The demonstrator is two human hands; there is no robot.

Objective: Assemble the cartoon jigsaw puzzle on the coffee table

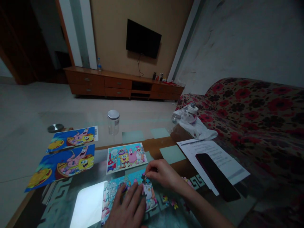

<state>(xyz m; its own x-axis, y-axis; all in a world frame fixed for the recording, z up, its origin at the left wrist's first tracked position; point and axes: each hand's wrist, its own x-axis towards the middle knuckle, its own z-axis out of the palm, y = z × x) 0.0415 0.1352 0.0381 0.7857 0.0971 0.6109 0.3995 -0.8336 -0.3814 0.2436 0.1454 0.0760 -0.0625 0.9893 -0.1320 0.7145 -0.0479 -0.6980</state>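
Observation:
A cartoon jigsaw puzzle (110, 192), mostly joined, lies on the glass table. My left hand (129, 205) rests flat on it with fingers spread, covering its middle. My right hand (161, 172) is at the puzzle's upper right, thumb and forefinger pinched on a small puzzle piece (143, 176) over a dark gap. Several loose pieces (174, 204) lie beneath and beside my right forearm, which partly hides them. Just beyond the puzzle sits a picture card (127, 157) with similar cartoon figures.
Two blue cartoon sheets (68, 163) lie at the left. Behind the card stands a clear lidded jar (113, 122). To the right are a black phone (217, 177), printed papers (209, 158) and a plastic bag (199, 128). A flowered sofa (256, 110) borders the right side.

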